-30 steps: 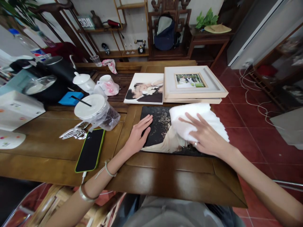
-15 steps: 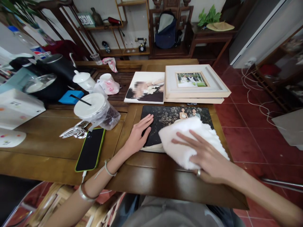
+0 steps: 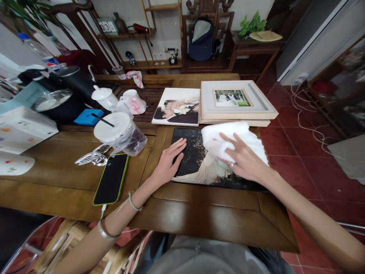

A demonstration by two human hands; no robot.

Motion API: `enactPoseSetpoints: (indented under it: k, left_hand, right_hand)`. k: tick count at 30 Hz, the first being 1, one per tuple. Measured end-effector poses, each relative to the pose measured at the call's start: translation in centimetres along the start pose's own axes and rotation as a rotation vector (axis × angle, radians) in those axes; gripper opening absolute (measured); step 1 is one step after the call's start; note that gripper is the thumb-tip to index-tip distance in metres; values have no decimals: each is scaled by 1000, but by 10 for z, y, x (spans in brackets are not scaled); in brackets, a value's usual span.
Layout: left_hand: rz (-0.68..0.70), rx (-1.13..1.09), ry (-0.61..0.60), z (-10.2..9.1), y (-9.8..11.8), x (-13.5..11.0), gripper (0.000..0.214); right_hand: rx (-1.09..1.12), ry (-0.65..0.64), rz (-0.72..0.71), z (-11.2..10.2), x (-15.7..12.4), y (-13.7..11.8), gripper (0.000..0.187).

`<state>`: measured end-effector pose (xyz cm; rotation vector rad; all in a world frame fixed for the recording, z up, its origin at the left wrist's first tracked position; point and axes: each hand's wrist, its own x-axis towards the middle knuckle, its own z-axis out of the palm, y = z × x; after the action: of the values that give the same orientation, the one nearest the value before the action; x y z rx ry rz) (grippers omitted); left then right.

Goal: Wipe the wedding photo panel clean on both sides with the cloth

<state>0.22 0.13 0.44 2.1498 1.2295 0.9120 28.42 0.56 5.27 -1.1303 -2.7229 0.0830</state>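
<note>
Photo print [image 3: 190,154] lies flat on the worktop [image 3: 199,217] near its front edge, just in front of a framed picture [image 3: 236,102]. Left hand [image 3: 168,164] rests flat on the print's left edge, fingers straight and close together. Right hand [image 3: 242,160] presses a white cloth [image 3: 218,137] onto the print's upper right area, fingers spread, not clamped.

A dark photo print [image 3: 194,152] lies flat on the wooden table [image 3: 199,217] in the middle of the frame. The left hand [image 3: 168,163] rests palm down, fingers straight, on the print's left edge. The right hand [image 3: 242,160], fingers spread, presses a white cloth [image 3: 225,139] onto its upper right part. Just above lie a pale framed photo [image 3: 236,101] and, left of it, another print [image 3: 178,106]. A black phone [image 3: 111,179] lies at centre left, below a lidded cup [image 3: 114,127].
</note>
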Motion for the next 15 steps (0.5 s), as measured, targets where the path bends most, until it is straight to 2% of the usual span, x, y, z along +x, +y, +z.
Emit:
enactPoseSetpoints:
  k: [6, 9, 12, 15]
  left_hand:
    - [-20, 12, -1, 1, 0, -1, 38]
    - [-12, 15, -5, 1, 0, -1, 39]
    - [-5, 8, -9, 0, 0, -1, 39]
    - [-4, -5, -11, 0, -1, -1, 39]
  right_hand:
    - [235, -77, -84, -3, -47, -66, 12]
    - [307, -101, -134, -3, -63, -88, 18]
    - [339, -124, -182, -6, -65, -95, 16]
    - [327, -149, -151, -9, -52, -84, 17]
